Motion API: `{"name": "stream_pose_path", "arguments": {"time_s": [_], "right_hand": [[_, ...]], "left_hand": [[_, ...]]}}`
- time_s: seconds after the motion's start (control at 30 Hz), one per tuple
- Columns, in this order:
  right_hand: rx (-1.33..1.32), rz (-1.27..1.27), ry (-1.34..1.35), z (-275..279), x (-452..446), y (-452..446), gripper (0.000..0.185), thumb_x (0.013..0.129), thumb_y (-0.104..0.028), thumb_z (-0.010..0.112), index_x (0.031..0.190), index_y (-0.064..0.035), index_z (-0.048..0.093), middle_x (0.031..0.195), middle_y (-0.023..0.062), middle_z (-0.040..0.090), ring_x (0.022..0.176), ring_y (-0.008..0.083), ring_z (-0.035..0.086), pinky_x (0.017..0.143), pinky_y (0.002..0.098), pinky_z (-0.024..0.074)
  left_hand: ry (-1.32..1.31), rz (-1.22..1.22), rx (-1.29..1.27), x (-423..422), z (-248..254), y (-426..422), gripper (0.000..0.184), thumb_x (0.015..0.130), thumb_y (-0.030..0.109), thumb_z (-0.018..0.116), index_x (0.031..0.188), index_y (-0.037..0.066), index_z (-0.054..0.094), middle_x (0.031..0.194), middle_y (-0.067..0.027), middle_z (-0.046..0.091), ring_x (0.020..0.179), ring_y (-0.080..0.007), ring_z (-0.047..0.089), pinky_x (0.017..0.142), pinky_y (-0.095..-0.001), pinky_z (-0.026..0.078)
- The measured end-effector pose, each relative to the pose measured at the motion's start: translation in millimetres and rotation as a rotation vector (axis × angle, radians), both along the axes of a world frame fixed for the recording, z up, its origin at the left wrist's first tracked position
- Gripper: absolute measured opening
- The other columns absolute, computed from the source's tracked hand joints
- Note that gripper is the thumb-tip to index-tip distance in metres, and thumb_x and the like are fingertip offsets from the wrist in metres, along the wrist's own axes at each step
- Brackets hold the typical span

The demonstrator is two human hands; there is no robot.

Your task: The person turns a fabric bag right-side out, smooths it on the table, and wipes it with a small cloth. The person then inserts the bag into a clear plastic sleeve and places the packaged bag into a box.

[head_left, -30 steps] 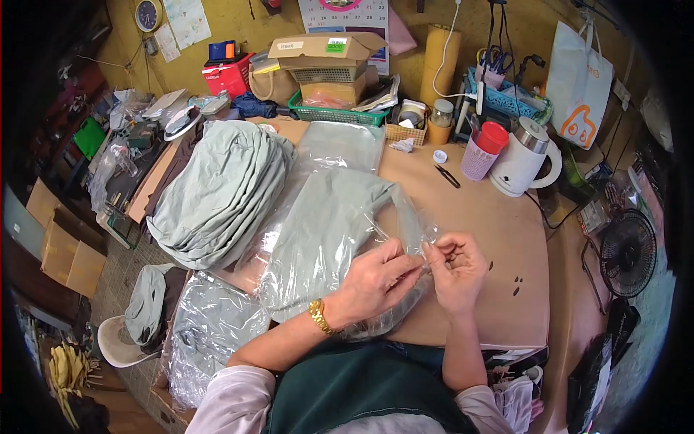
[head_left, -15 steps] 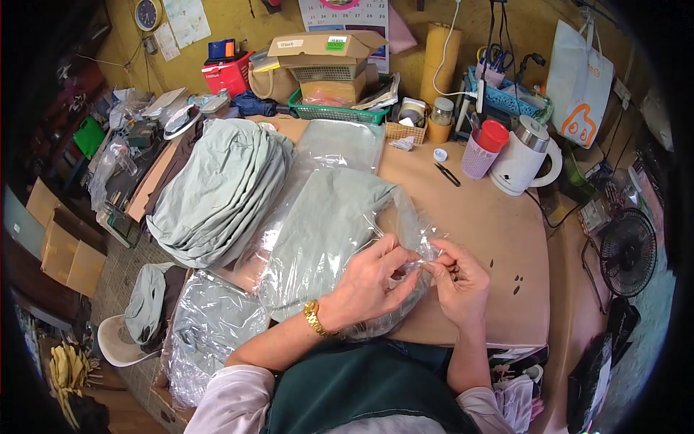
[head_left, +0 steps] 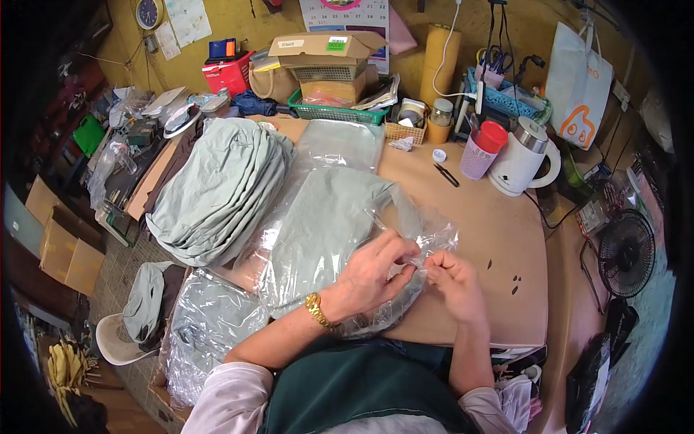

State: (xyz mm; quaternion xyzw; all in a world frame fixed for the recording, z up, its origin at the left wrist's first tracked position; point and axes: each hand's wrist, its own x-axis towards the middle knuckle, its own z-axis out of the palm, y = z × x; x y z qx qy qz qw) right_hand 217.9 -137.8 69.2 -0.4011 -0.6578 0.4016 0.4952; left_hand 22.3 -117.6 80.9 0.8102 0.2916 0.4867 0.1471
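A clear plastic bag [head_left: 289, 271] lies on the table with a folded grey-green cloth garment [head_left: 329, 206] inside it. My left hand [head_left: 376, 273], with a gold watch on its wrist, bends over the bag's right end, thumb and fingers curled in on the film. Close beside it, my right hand [head_left: 455, 282] pinches the gathered plastic between thumb and fingertips. Crumpled film fans out above both hands. Exactly how the plastic is held between the fingertips is too small to make out.
A tall stack of grey-green cloth [head_left: 217, 192] stands at left, with wrapped pieces [head_left: 213, 325] below it. Flat plastic bags [head_left: 340, 145] lie behind. Black thread snips [head_left: 447, 175], a pink cup [head_left: 480, 152] and a white kettle [head_left: 519, 159] stand or lie at back right.
My right hand has shifted slightly down and its fingers have closed up more. The gathered film at the bag's end now spreads further to the right above the hands.
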Motion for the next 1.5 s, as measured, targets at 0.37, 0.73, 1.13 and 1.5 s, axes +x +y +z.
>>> {"name": "stream_pose_path", "arguments": {"time_s": [0.37,0.73,1.13,1.5], "right_hand": [[-0.441,0.364,0.458,1,5,6,0.011,0.096,-0.015,0.060,0.092,-0.0041,0.060,0.077,-0.0047,0.054,0.063,0.0016,0.042,0.055,0.0182,0.0312],[-0.356,0.116,0.400,4,-1,14,0.010,0.094,-0.013,0.063,0.091,-0.0043,0.060,0.071,-0.0070,0.051,0.061,-0.0005,0.040,0.054,0.0164,0.0291],[0.070,-0.247,0.170,14,3,18,0.017,0.094,-0.011,0.063,0.079,-0.0021,0.058,0.073,-0.0014,0.053,0.065,0.0056,0.046,0.061,0.0204,0.0371],[-0.451,-0.117,0.813,-116,14,56,0.049,0.098,-0.038,0.054,0.136,-0.0100,0.039,0.122,0.0058,0.054,0.103,0.0167,0.056,0.087,0.0333,0.0462]], "left_hand": [[-0.038,-0.224,0.139,-1,4,14,0.018,0.075,0.004,0.076,0.092,0.009,0.071,0.086,-0.0047,0.061,0.068,-0.0168,0.059,0.059,-0.0297,0.050],[-0.066,-0.042,-0.003,2,21,8,0.016,0.076,0.013,0.079,0.085,0.006,0.067,0.084,-0.0035,0.056,0.063,-0.0153,0.056,0.055,-0.0287,0.046],[0.089,0.182,0.281,0,25,4,0.026,0.073,0.024,0.080,0.088,0.009,0.065,0.077,-0.0027,0.055,0.061,-0.0232,0.058,0.054,-0.0352,0.048],[-0.499,-0.370,-0.236,27,197,98,0.019,0.090,0.015,0.060,0.101,-0.001,0.062,0.076,-0.0059,0.063,0.064,-0.0124,0.059,0.054,-0.0313,0.048]]}}
